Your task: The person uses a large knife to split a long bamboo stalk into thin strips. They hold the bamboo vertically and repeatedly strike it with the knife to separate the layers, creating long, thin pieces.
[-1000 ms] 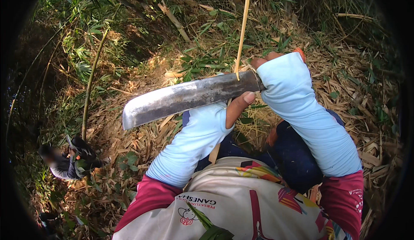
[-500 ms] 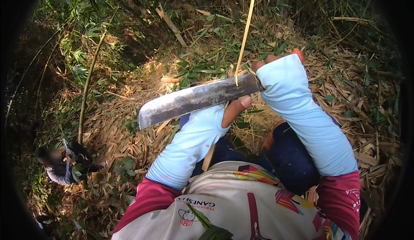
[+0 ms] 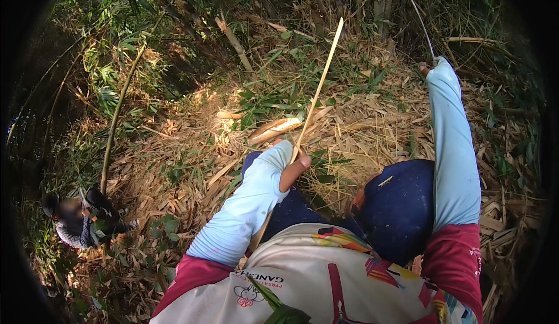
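Note:
My left hand (image 3: 296, 167) is closed round a long, thin pale bamboo strip (image 3: 320, 85) in front of my lap. The strip slants up and away to the right, and its lower end (image 3: 260, 231) passes under my left forearm toward my waist. Out at the far right, my right hand (image 3: 431, 68) grips a machete (image 3: 417, 14). Its blade is raised and seen almost edge-on as a thin silver line, well apart from the strip. The machete's handle is mostly hidden in my fist.
A split bamboo piece (image 3: 275, 130) lies on the leaf-strewn ground beyond my left hand. My bent knee (image 3: 399, 207) in dark blue is between my arms. Another person (image 3: 87, 222) is low down at the left, near a slanting bamboo pole (image 3: 119, 114). Bamboo stems (image 3: 384, 4) stand at the back.
My right hand has swung the machete from across the strip near my left hand out to the far right. The strip's far tip has come into view; my left hand has shifted slightly down and left.

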`<state>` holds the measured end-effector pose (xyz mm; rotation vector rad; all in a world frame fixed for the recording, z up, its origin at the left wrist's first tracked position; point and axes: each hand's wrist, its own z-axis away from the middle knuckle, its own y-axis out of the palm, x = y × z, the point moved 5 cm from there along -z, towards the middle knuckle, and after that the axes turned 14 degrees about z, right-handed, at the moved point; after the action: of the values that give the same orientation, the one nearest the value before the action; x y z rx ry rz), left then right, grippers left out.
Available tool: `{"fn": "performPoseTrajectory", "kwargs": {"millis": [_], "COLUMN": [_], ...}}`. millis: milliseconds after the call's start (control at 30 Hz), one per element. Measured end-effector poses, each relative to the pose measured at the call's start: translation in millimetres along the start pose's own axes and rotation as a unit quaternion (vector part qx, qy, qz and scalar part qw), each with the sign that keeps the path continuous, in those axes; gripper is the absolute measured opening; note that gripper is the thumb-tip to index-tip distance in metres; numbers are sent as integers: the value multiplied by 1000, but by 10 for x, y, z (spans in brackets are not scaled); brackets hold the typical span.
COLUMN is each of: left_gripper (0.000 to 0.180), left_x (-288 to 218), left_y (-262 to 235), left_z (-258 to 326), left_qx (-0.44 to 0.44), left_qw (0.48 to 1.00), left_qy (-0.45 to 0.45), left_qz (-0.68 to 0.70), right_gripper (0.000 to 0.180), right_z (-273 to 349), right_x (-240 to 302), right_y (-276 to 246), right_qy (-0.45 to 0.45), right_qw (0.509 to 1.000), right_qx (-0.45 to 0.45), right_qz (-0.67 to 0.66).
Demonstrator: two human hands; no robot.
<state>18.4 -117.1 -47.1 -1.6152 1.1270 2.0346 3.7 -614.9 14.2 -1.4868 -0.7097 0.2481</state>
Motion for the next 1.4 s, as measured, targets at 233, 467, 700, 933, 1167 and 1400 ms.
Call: {"fn": "performPoseTrajectory", "kwargs": {"millis": [233,467,700,933,1167,1400], "left_gripper": [26,31,35,51,53,44], "left_x": [-573,-741,-815,-857,-872,-824], "left_y": [448,579,698,756,816,818], "left_z": [21,-49,-98,-42,34,61], "left_qx": [-83,-69,14,15,-38,-52], "left_qw": [995,997,993,993,983,967], "left_qy": [-9,21,77,69,54,70], "left_qz": [-58,-7,-88,-97,-169,-237], "right_gripper": [57,35,40,21,17,17], "right_z": [861,2101,2684,2769,2794,2783], "right_x": [437,1175,1522,1493,1511,1487], "right_y": [-133,-417,-578,-505,-542,-556], "right_qy": [-161,-342,-549,-570,-571,-549], "right_qw": [965,899,835,822,817,825], "right_qx": [-41,4,3,-18,-83,-129], "right_qz": [-203,-273,-30,-16,-2,-14]}}
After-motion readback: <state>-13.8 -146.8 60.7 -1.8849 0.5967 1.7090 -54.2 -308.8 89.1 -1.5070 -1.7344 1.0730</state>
